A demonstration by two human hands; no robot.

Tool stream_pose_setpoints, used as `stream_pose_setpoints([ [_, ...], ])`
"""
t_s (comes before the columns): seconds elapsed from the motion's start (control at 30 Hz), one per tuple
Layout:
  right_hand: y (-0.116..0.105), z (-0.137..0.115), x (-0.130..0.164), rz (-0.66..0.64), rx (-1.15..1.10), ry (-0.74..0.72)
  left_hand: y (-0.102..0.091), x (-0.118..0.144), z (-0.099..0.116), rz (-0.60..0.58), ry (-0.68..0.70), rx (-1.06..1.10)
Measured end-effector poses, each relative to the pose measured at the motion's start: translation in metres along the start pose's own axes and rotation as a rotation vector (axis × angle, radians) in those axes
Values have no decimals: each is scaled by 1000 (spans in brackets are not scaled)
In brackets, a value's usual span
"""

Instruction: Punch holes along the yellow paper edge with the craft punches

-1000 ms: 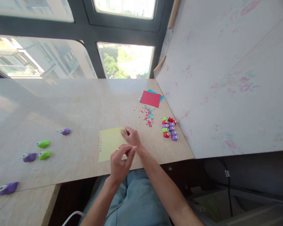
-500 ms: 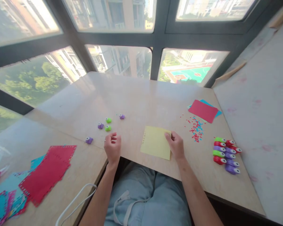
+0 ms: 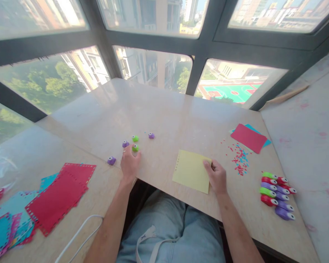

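Observation:
A yellow sheet of paper (image 3: 192, 171) lies on the table with small punched holes along its left edge. My right hand (image 3: 217, 175) pinches its upper right corner between thumb and fingers. My left hand (image 3: 130, 162) is at a small green craft punch (image 3: 135, 148), thumb and forefinger apart on either side of it; I cannot make out a grip. Close by are another green punch (image 3: 135, 138) and purple punches, one just beyond my fingers (image 3: 125, 144), one to the right (image 3: 151, 135) and one to the left (image 3: 111, 160).
Red and blue confetti (image 3: 240, 159) is scattered at right, below a stack of red and blue sheets (image 3: 249, 137). Several larger punches (image 3: 276, 193) stand by the wall. Punched red sheets (image 3: 57, 199), blue ones and a white cable (image 3: 83, 224) lie at left.
My left hand has moved forward to the green punch and its fingers have spread from a loose fist. My right hand still holds the yellow paper. The view has shifted slightly.

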State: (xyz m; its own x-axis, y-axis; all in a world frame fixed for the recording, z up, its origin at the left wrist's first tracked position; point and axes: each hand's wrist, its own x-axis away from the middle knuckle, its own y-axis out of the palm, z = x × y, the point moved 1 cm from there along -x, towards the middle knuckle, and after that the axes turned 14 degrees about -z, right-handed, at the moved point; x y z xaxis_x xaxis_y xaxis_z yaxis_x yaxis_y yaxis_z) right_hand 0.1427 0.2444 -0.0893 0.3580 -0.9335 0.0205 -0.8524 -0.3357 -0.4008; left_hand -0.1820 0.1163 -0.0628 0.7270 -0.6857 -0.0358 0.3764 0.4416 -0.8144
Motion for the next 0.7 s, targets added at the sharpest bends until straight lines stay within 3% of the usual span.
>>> stream_pose_setpoints([
  [0.37,1,-1,0,5,55,-2,-2,-3,-1,-201,155,-114],
  [0.7,1,0,0,12,71,-5,0,-1,1,-285,174,-142],
])
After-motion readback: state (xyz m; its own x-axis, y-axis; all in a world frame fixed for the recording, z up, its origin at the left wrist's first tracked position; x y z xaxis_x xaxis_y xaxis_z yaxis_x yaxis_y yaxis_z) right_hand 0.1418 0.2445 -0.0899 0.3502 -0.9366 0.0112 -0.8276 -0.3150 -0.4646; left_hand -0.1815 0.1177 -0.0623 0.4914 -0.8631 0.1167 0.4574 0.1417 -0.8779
